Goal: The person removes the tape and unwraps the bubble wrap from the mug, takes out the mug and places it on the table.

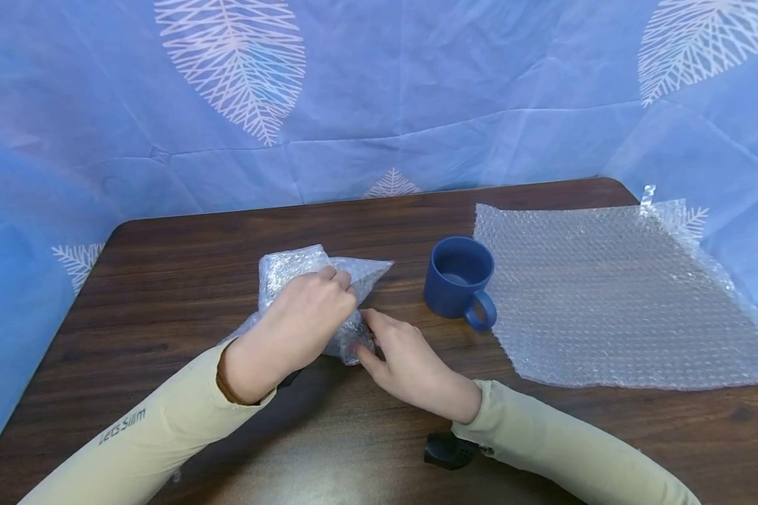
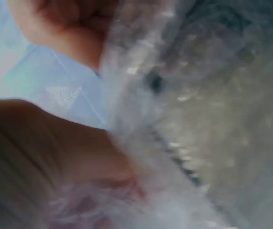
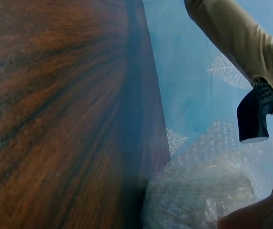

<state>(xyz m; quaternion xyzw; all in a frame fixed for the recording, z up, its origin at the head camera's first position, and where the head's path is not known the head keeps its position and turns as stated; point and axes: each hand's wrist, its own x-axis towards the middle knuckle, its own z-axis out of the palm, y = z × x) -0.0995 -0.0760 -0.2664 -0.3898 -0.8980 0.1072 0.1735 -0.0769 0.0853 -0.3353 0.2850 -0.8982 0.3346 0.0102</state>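
The left hand [image 1: 312,305] grips the top of the bubble-wrapped bundle [image 1: 290,268] on the table [image 1: 189,280], the right hand [image 1: 413,361] pinches its end, so folding seems in hand, and the next fold probably needs steady tension.

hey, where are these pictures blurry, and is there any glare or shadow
Head view: fairly clear, with glare on the table at the bottom edge, shadow beside the left sleeve, and bright glints on the flat bubble wrap sheet; left wrist view: heavily blurred, the wrapped bundle out of focus; right wrist view: somewhat soft, dark patch beside the bundle.
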